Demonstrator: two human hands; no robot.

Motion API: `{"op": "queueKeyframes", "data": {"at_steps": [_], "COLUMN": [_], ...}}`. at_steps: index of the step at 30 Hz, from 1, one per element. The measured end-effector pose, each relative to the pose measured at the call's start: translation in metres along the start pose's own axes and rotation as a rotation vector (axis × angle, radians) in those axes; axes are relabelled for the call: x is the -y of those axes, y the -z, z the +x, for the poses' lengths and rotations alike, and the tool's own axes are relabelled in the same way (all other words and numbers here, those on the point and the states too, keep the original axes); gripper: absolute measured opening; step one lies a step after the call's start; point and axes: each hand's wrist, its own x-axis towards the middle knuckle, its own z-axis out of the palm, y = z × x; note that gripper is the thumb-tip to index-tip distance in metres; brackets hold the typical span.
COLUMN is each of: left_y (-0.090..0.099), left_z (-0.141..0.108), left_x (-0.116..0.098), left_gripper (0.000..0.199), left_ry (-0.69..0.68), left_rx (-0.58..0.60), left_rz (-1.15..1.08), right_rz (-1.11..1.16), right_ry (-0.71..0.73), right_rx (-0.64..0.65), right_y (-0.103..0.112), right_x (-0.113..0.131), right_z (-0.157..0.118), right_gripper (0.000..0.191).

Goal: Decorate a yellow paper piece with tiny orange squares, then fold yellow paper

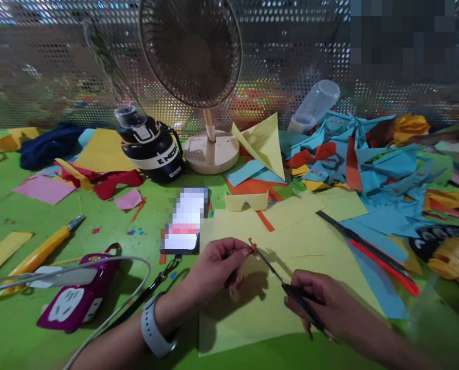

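My left hand [224, 261] pinches a tiny orange-red scrap of paper [253, 245] between thumb and fingers, above a large pale yellow sheet [229, 318]. My right hand [322, 298] is wrapped round the black handle of a pair of scissors [272, 268]. The slim blades point up and left, with their tips at the scrap. Whether the blades are parted there is too small to tell. Beyond the hands, a cut yellow paper shaped like glasses [246, 200] stands on the sheet, and an orange paper strip [265, 221] lies nearby.
A phone [186, 218] lies left of the sheet, near a purple power bank [80, 293] with a cable and a yellow cutter [44, 252]. Right is a black-and-red cutter [368, 254]. Behind stand a black bottle [152, 146], a fan [209, 151] and piled blue paper [383, 174].
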Motion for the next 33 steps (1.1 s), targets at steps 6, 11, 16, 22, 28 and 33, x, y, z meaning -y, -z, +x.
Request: {"op": "queueKeyframes", "data": {"at_steps": [6, 11, 16, 22, 28, 33], "left_y": [-0.0001, 0.0007, 0.0008, 0.0019, 0.0005, -0.0002], "left_z": [0.0004, 0.0006, -0.0001, 0.0022, 0.0023, 0.0025], "left_x": [0.0009, 0.0015, 0.0007, 0.001, 0.0017, 0.0025], "left_gripper": [0.017, 0.023, 0.027, 0.026, 0.027, 0.025], "left_ry": [0.006, -0.014, -0.009, -0.016, 0.013, 0.022], "left_rx": [-0.004, 0.021, 0.005, -0.004, -0.008, -0.012], "left_rz": [0.002, -0.014, -0.035, 0.004, 0.018, 0.019], "right_rz": [0.038, 0.061, 0.09, 0.102, 0.131, 0.135], "right_ry": [0.039, 0.058, 0.069, 0.07, 0.063, 0.061], "right_rx": [0.014, 0.02, -0.004, -0.025, -0.019, -0.029], "right_y": [-0.0001, 0.0001, 0.0021, 0.002, 0.0004, -0.0001], "right_x": [-0.0055, -0.0071, -0.0071, -0.0075, -0.0083, -0.0108], "right_z": [0.0022, 0.0032, 0.0036, 0.0053, 0.0066, 0.0073], "right_gripper": [0.033, 0.034, 0.033, 0.032, 0.031, 0.032]}}
